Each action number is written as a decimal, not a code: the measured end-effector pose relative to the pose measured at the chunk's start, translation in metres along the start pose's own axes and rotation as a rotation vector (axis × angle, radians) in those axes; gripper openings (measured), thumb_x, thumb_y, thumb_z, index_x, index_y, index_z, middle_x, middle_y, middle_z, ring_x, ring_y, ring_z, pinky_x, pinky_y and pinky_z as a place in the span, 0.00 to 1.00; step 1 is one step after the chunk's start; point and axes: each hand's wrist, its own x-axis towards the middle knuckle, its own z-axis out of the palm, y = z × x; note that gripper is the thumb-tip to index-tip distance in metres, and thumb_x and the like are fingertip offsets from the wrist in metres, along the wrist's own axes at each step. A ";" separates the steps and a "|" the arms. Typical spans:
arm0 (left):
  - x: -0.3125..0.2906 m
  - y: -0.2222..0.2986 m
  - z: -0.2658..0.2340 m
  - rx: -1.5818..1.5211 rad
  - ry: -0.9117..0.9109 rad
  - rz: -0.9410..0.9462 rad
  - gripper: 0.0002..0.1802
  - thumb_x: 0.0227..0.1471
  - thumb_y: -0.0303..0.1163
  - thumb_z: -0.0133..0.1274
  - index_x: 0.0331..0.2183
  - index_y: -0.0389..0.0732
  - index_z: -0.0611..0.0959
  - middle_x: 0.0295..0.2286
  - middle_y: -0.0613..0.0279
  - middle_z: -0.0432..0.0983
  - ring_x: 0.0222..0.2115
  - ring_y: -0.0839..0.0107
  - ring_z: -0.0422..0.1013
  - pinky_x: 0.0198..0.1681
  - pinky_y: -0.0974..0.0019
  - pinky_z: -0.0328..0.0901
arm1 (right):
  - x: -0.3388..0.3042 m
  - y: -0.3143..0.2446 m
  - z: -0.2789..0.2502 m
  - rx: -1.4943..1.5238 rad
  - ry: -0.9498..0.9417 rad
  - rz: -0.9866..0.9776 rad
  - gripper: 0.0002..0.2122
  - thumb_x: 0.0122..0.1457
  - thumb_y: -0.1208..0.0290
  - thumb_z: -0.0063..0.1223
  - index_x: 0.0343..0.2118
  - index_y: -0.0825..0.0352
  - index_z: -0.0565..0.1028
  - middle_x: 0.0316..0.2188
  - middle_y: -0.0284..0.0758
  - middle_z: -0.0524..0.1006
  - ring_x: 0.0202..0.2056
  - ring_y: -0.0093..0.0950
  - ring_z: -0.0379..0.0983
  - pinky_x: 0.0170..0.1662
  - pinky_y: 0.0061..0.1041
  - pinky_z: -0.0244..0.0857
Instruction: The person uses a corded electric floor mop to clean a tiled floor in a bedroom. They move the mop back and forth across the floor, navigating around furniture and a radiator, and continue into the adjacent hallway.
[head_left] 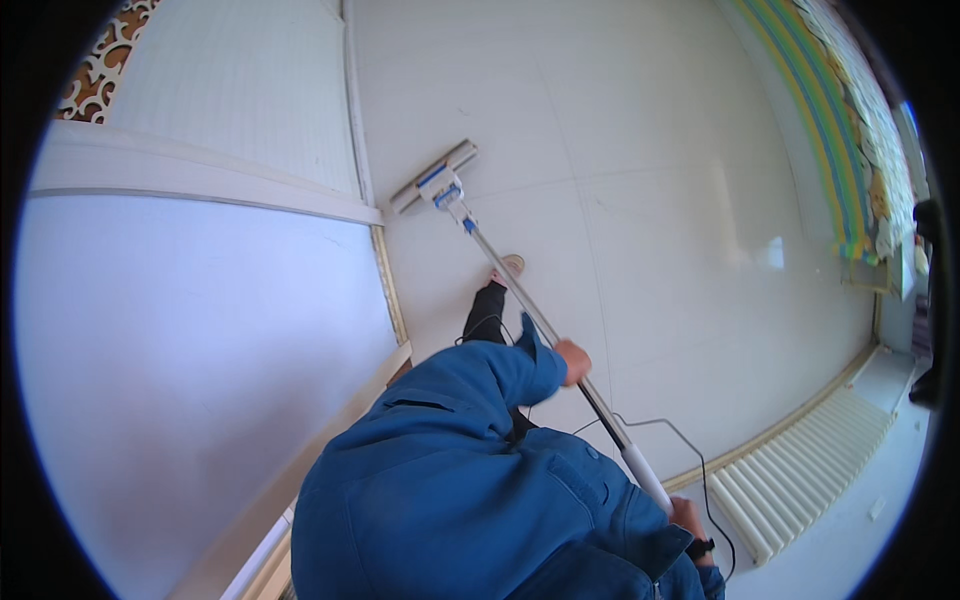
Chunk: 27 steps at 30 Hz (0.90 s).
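A sponge mop (515, 290) with a long metal pole slants across the view, its flat head on the pale floor near the cabinet-side wall. My left hand (573, 362) is closed around the middle of the pole. Lower down, my right hand (688, 516), with a black band at the wrist, grips the white handle end. The fingers of both hands are partly hidden. Blue jacket sleeves cover my arms. One foot (510, 267) in a light shoe shows beside the pole.
A white wall (200, 300) with a door-like panel (240, 90) stands on the left. A thin dark cord (690, 440) loops behind the handle. At the lower right is a cream radiator (800, 470). A striped yellow, green and blue cloth (825, 110) hangs along the right side.
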 end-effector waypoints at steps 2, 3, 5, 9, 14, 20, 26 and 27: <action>-0.023 0.040 -0.044 -0.104 -0.193 0.186 0.03 0.36 0.31 0.54 0.21 0.45 0.81 0.24 0.52 0.77 0.28 0.52 0.73 0.28 0.50 0.66 | -0.073 0.001 -0.025 0.112 -0.085 0.176 0.18 0.34 0.58 0.63 0.25 0.69 0.78 0.22 0.45 0.78 0.27 0.39 0.76 0.34 0.33 0.70; -0.045 0.056 -0.083 -0.140 -0.276 0.264 0.03 0.36 0.31 0.55 0.21 0.45 0.81 0.24 0.53 0.77 0.28 0.52 0.73 0.28 0.51 0.67 | -0.111 -0.012 -0.045 -0.008 -0.141 0.158 0.19 0.35 0.58 0.65 0.25 0.70 0.78 0.21 0.43 0.78 0.25 0.37 0.76 0.31 0.31 0.70; -0.073 0.079 -0.144 -0.121 -0.354 0.462 0.06 0.35 0.34 0.59 0.21 0.46 0.81 0.23 0.54 0.77 0.28 0.52 0.73 0.29 0.52 0.67 | -0.167 -0.034 -0.080 -0.222 -0.104 0.106 0.12 0.47 0.65 0.54 0.21 0.72 0.76 0.21 0.48 0.76 0.26 0.44 0.74 0.30 0.38 0.67; -0.083 0.038 -0.246 -0.300 -0.214 0.537 0.08 0.33 0.34 0.60 0.20 0.45 0.79 0.21 0.54 0.76 0.27 0.51 0.73 0.27 0.51 0.66 | -0.176 -0.118 -0.185 0.218 -0.192 0.412 0.10 0.42 0.70 0.61 0.23 0.72 0.77 0.17 0.39 0.77 0.18 0.28 0.73 0.23 0.29 0.68; -0.082 -0.116 -0.431 -0.231 -0.109 0.371 0.03 0.36 0.30 0.52 0.21 0.43 0.77 0.21 0.52 0.74 0.26 0.49 0.72 0.28 0.48 0.64 | -0.086 -0.317 -0.340 0.497 -0.298 0.357 0.15 0.40 0.67 0.67 0.26 0.73 0.77 0.16 0.35 0.75 0.16 0.22 0.71 0.20 0.22 0.66; -0.026 -0.415 -0.645 -0.057 0.077 0.079 0.04 0.32 0.28 0.53 0.20 0.44 0.76 0.20 0.52 0.73 0.26 0.49 0.71 0.27 0.47 0.64 | 0.154 -0.559 -0.470 0.410 -0.183 0.035 0.18 0.41 0.61 0.66 0.28 0.73 0.77 0.17 0.36 0.75 0.17 0.24 0.71 0.22 0.23 0.66; 0.078 -0.617 -0.799 0.156 0.464 -0.277 0.05 0.37 0.26 0.53 0.24 0.43 0.78 0.25 0.52 0.72 0.32 0.51 0.69 0.34 0.51 0.64 | 0.377 -0.729 -0.572 0.633 -0.192 -0.001 0.15 0.47 0.63 0.62 0.26 0.74 0.76 0.14 0.33 0.73 0.16 0.22 0.68 0.20 0.22 0.63; 0.091 -0.626 -0.817 0.220 0.514 -0.298 0.06 0.37 0.25 0.52 0.25 0.42 0.78 0.27 0.52 0.73 0.35 0.52 0.68 0.37 0.52 0.64 | 0.398 -0.742 -0.587 0.717 -0.171 -0.067 0.15 0.47 0.63 0.61 0.24 0.74 0.76 0.14 0.33 0.72 0.15 0.22 0.68 0.20 0.22 0.63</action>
